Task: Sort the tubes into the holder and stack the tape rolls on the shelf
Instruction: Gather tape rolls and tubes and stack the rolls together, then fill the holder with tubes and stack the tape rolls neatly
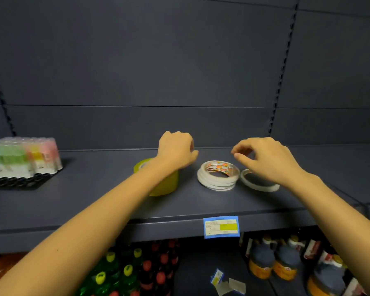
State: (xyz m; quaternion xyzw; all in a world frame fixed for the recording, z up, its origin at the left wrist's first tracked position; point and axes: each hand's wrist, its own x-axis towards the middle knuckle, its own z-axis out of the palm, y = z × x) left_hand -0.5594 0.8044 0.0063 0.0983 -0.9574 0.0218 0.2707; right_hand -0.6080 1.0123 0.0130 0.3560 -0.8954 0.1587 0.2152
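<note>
On the grey shelf, a stack of thin white tape rolls with a printed orange label on top stands in the middle. One single white roll lies flat just right of it, partly under my right hand, which hovers with curled fingers holding nothing. A yellow tape stack sits to the left, mostly hidden by my left forearm. My left hand is loosely closed above and behind it, empty. Far left, wrapped tubes with green, yellow and pink bands stand in a black holder.
The dark back panel rises behind the shelf. A blue price tag hangs on the shelf's front edge. Below are green and red-capped bottles and dark jugs. Loose paper tags lie on the lower shelf.
</note>
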